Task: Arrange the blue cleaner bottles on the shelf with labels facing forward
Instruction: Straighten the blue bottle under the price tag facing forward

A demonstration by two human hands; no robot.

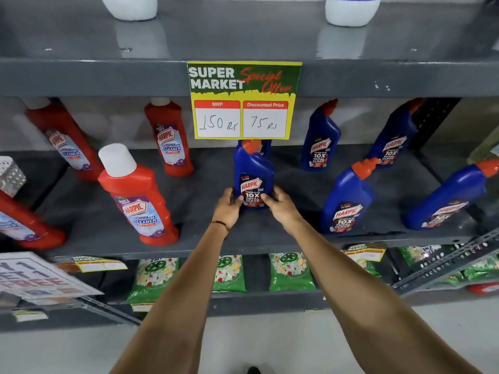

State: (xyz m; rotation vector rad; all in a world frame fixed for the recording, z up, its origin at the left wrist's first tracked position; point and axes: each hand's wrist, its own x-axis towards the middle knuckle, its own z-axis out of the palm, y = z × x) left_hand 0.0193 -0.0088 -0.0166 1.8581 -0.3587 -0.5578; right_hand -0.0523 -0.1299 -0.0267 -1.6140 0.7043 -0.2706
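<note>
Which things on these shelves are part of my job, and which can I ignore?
Job: held blue bottle, four other blue bottles, shelf, left hand, right hand.
Ignore: red bottles, price sign, green packets, white bottles.

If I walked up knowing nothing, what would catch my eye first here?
Probably the yellow and green price sign hanging from the upper shelf edge, dead centre. Just below it, the left hand and right hand clasp a blue cleaner bottle standing upright, label forward. Red bottles fill the shelf's left side, more blue bottles the right.
</note>
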